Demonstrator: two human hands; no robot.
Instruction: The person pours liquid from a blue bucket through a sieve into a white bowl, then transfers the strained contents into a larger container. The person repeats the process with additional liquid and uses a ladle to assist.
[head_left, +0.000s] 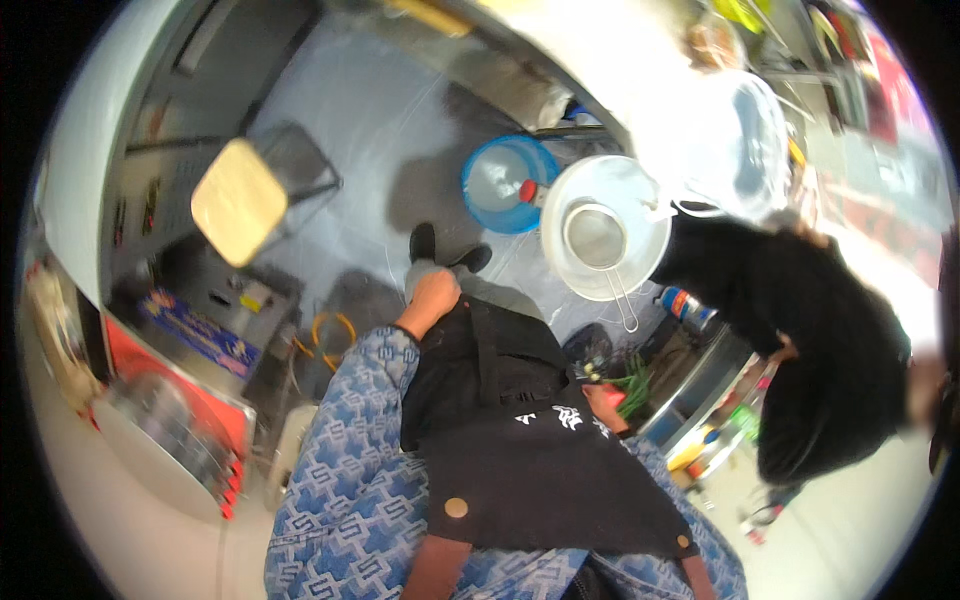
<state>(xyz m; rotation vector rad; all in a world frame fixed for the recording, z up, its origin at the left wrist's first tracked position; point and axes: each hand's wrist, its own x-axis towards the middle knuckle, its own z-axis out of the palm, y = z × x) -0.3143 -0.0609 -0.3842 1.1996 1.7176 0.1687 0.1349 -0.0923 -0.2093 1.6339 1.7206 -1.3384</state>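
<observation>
My left hand (435, 296) is curled at the lower edge of my black apron (540, 480); its fingertips are hidden, so whether it grips the cloth is unclear. At the apron's other side, my right hand (606, 409) is partly covered by the cloth. Something red and some green leafy stalks (636, 386) lie beside it; I cannot tell if it holds them. Ahead on the right, a wire-mesh strainer (596, 236) with a long handle rests in or over a white round tub (562, 266). A blue plastic basin (474, 196) stands beside the tub, with a red-capped container (529, 192) between them.
A stool with a pale wooden seat (240, 202) stands ahead on the left. A person in black (810, 300) is close on the right, near a blue-labelled bottle (686, 306) and a clear plastic tub (739, 142). A yellow hose (334, 337) lies at left on the grey floor (352, 97).
</observation>
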